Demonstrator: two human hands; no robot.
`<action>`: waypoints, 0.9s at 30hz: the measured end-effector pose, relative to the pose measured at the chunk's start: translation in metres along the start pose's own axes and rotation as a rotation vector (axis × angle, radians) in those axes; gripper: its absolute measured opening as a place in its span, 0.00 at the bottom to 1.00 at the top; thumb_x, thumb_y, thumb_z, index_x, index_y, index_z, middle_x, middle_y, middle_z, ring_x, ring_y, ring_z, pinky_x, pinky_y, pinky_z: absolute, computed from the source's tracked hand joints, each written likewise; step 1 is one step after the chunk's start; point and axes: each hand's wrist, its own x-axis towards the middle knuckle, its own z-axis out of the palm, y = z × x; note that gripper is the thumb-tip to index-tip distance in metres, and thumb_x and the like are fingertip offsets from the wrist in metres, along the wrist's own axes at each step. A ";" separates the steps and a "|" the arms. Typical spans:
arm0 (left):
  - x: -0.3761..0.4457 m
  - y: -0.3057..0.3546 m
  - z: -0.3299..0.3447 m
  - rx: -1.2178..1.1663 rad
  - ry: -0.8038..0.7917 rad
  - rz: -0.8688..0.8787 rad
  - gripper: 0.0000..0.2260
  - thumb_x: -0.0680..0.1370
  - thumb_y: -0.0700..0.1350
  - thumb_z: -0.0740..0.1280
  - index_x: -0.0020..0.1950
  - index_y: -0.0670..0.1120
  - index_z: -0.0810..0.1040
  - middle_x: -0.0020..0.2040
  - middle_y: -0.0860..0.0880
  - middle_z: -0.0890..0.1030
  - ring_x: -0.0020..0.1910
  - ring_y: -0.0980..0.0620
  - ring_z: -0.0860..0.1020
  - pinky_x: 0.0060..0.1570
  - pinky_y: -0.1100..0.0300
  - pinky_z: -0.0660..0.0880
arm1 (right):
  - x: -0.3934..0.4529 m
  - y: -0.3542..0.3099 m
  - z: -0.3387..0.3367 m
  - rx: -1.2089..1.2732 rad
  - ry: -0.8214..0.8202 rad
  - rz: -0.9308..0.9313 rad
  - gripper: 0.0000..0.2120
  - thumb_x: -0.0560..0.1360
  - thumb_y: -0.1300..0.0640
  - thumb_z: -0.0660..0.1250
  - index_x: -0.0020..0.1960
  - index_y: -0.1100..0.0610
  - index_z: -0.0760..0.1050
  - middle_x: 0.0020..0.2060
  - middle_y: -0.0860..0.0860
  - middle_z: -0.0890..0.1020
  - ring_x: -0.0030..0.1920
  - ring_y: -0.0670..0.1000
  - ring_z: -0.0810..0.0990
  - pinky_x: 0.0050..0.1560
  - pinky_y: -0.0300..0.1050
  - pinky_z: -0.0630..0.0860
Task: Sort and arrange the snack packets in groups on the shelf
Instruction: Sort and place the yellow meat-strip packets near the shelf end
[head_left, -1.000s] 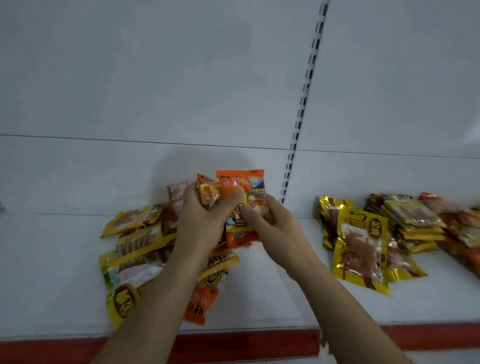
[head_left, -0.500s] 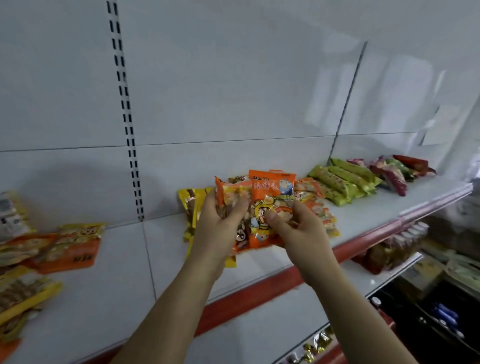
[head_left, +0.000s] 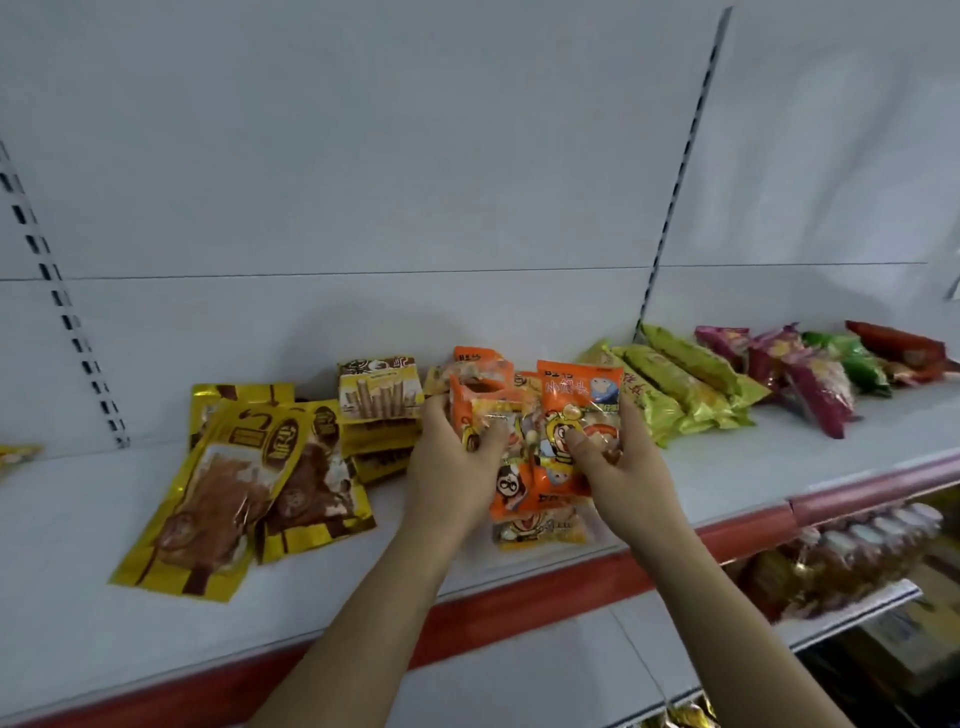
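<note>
White shelf (head_left: 78, 545) at frame centre: my left hand (head_left: 452, 467) and right hand (head_left: 623, 467) both grip a bunch of orange snack packets (head_left: 576, 400).

Orange cartoon-printed packets (head_left: 579, 415) sat left of the lime-green packs (head_left: 680, 384); further left, yellow-and-brown pouches (head_left: 244, 483); the shelf (head_left: 78, 545) was white, red-edged.

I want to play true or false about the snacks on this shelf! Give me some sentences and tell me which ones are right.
1. Both hands hold orange snack packets. True.
2. The left hand is empty. False: it grips the packets, as the right hand does.
3. The yellow-green packets lie right of the hands. True.
4. The wafer roll packets sit on the lower shelf. False: they are stacked on the white shelf, against the back wall.
</note>
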 end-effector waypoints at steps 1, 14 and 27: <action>-0.001 0.001 0.004 0.132 0.049 0.035 0.26 0.81 0.56 0.69 0.74 0.49 0.65 0.49 0.61 0.76 0.52 0.53 0.80 0.47 0.58 0.78 | 0.005 0.005 -0.003 -0.061 -0.018 -0.009 0.32 0.76 0.40 0.67 0.77 0.44 0.60 0.58 0.45 0.81 0.56 0.51 0.82 0.57 0.58 0.79; -0.002 -0.020 0.016 0.205 0.093 -0.084 0.24 0.75 0.68 0.68 0.58 0.50 0.79 0.50 0.55 0.84 0.50 0.52 0.83 0.50 0.52 0.81 | 0.023 0.029 -0.024 -0.277 -0.147 0.002 0.36 0.72 0.26 0.59 0.73 0.45 0.69 0.64 0.50 0.78 0.58 0.52 0.79 0.56 0.50 0.75; -0.004 0.002 -0.003 1.114 -0.288 -0.053 0.33 0.85 0.62 0.37 0.75 0.48 0.70 0.45 0.45 0.80 0.48 0.44 0.81 0.50 0.48 0.80 | -0.006 0.026 -0.027 -0.606 -0.156 -0.121 0.37 0.77 0.29 0.48 0.80 0.48 0.54 0.77 0.48 0.64 0.73 0.54 0.66 0.68 0.56 0.69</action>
